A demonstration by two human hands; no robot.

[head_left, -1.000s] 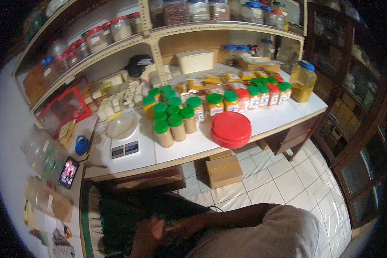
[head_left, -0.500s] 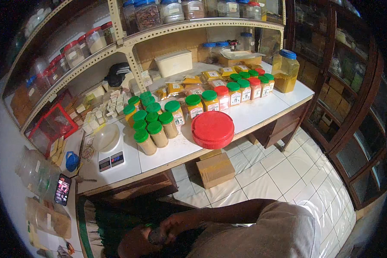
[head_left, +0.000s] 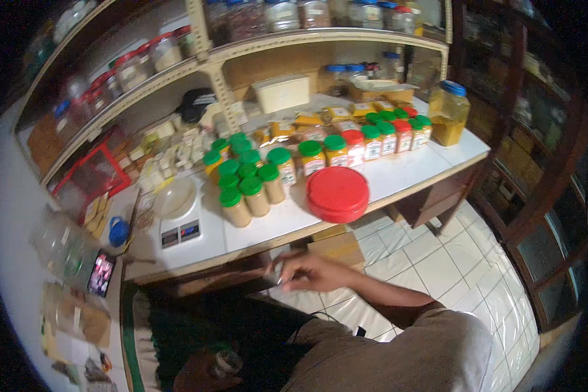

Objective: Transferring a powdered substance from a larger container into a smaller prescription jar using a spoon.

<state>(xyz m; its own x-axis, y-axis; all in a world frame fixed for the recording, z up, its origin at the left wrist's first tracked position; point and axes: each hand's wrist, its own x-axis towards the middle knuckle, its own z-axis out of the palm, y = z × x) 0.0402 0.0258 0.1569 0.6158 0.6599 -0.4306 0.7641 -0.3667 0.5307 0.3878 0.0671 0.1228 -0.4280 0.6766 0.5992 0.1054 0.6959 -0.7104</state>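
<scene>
My right hand [head_left: 317, 271] reaches out over the front edge of the table. Its fingers are closed around a small, shiny greyish piece [head_left: 276, 273], blurred by motion, whose kind I cannot make out. Low in the shadow, my left hand [head_left: 196, 374] is wrapped around a small clear jar [head_left: 227, 363]; what is in the jar is too dark to tell. Beyond the right hand, a big red round lid [head_left: 337, 189] lies at the table's front edge. To its left stands a group of green-capped jars [head_left: 251, 193] filled with a beige powder.
A kitchen scale [head_left: 179, 232] with a bowl [head_left: 175, 198] stands on the white table [head_left: 261, 225]. Labelled spice jars [head_left: 372, 142] line the back, beside a large blue-lidded jar [head_left: 449, 114]. A phone [head_left: 102, 273] leans at the left. A cardboard box [head_left: 338, 250] is under the table.
My right hand has moved up and away from my left hand, carrying the small greyish piece toward the table edge. The left hand stays low with the jar. The view has shifted slightly.
</scene>
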